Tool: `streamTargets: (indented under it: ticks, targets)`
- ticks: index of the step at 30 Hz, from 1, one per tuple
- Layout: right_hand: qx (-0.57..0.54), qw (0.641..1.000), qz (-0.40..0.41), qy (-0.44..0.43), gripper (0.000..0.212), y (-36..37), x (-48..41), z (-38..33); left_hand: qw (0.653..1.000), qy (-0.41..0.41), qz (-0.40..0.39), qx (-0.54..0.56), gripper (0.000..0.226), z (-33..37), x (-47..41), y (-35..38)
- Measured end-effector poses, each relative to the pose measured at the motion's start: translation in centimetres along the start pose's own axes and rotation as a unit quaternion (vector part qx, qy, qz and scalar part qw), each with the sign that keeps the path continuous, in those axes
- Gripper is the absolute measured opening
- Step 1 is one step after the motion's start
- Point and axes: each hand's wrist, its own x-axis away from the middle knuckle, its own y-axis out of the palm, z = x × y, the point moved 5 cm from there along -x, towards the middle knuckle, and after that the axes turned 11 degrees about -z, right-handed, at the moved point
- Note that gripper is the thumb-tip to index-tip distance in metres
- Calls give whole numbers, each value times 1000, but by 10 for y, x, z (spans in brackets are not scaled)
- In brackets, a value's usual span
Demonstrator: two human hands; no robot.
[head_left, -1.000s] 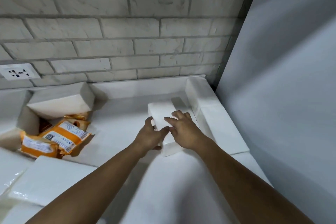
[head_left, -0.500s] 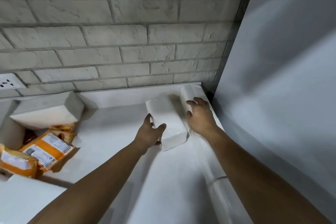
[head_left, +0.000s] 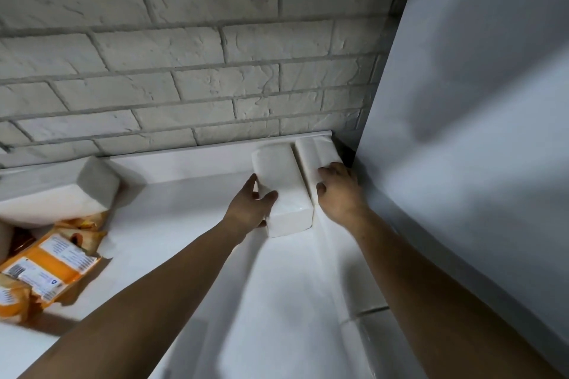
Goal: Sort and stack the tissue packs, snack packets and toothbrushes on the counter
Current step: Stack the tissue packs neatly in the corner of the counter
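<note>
A white tissue pack [head_left: 281,184] lies on the white counter [head_left: 184,224] close to the back ledge, side by side with a second white tissue pack [head_left: 314,157] in the back right corner. My left hand [head_left: 251,209] grips the first pack's left side, thumb on top. My right hand [head_left: 338,191] rests on the second pack with fingers loosely bent. Another tissue pack [head_left: 58,191] lies tilted at the far left. Orange snack packets [head_left: 52,261] are heaped below it. No toothbrushes are in sight.
A white brick wall [head_left: 184,55] runs behind the counter. A tall pale panel [head_left: 477,132] closes off the right side. More white packs [head_left: 360,301] line the counter's right edge below my right forearm.
My left hand has pushed the tissue pack back and to the right until it lies against the corner pack. My right hand moved from that pack to the corner pack.
</note>
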Motion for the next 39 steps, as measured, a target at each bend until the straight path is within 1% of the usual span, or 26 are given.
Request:
streamTargets:
  ticks: [6,11,13,16,18,21,24,27,29,30,32,34,36,37,39]
  targets:
    - [-22,999,22,-9,39,5,2,4,1000,-3,8,-13,69,3,-9,2]
    - [-47,999,-15,-2,55,3,7,2,1000,-8,8,-20,68,7,-13,2]
    - [-40,998,-42,-8,69,3,9,2,1000,-9,10,-23,66,8,-14,3]
    - [-11,998,-57,-23,88,3,10,1,1000,-13,12,-20,72,8,-13,3]
    - [3,998,-57,-26,93,4,11,1,1000,-15,11,-19,77,7,-14,4]
    - [20,998,-47,-32,94,4,11,0,1000,-11,8,-14,81,5,-15,3]
    - [27,998,-46,-38,93,4,12,1,1000,-10,-4,0,95,1,-13,2]
    - [35,997,-53,-34,95,3,13,3,1000,-12,-14,15,119,-5,-10,-1]
    - [42,997,-61,-26,97,1,13,3,1000,-14,-11,-6,132,-10,-6,-6]
    - [47,996,-67,-21,98,-1,14,0,1000,-15,-10,-18,133,-12,-1,-10]
    - [43,997,-67,-3,100,-5,16,-7,999,-7,0,-38,119,-10,13,-17]
    - [30,999,-33,2,99,-11,18,-21,998,15,18,-53,101,-7,30,-27]
    - [20,1000,1,-9,95,-16,20,-40,996,39,40,-63,83,-4,42,-38]
    - [16,1000,4,-21,92,-14,23,-56,995,52,55,-68,76,-4,52,-48]
    - [10,999,0,-43,87,-9,30,-83,989,79,84,-88,69,-1,71,-64]
